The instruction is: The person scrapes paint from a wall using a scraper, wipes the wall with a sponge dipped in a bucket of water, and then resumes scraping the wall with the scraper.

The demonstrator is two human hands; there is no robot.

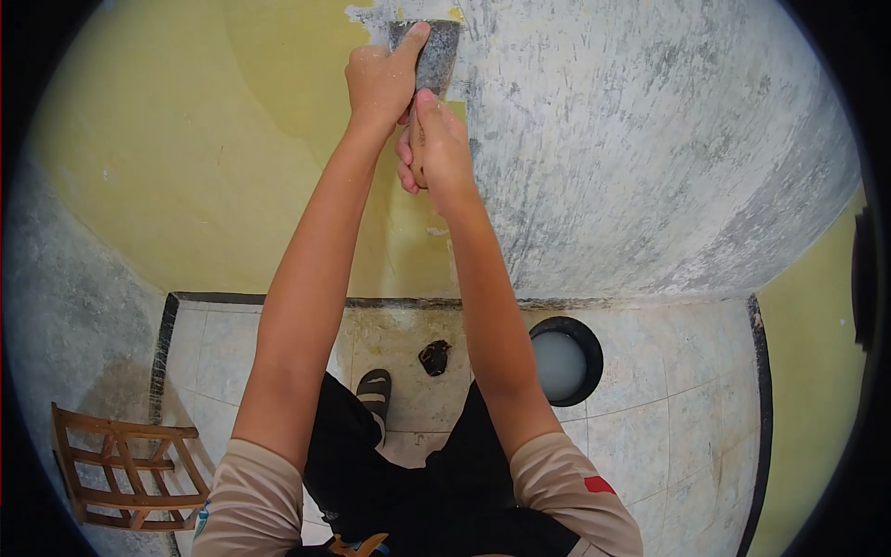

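A scraper with a wide grey metal blade (438, 58) lies against the wall, where yellow-green paint (278, 139) meets a bare, grey-white streaked part (631, 139). My right hand (439, 148) is wrapped round its wooden handle, the thumb pointing up toward the blade. Higher and to the left, my left hand (382, 82) is closed at the blade's left side, its thumb pressed on the blade's face. The blade's top edge touches the wall near a ragged paint edge.
A black bucket (595, 364) of cloudy liquid stands on the tiled floor (640, 427) at right. A dark crumpled item (433, 357) lies near my sandalled foot (374, 395). At lower left is a wooden rack (135, 469). Dark trim (761, 399) borders the floor.
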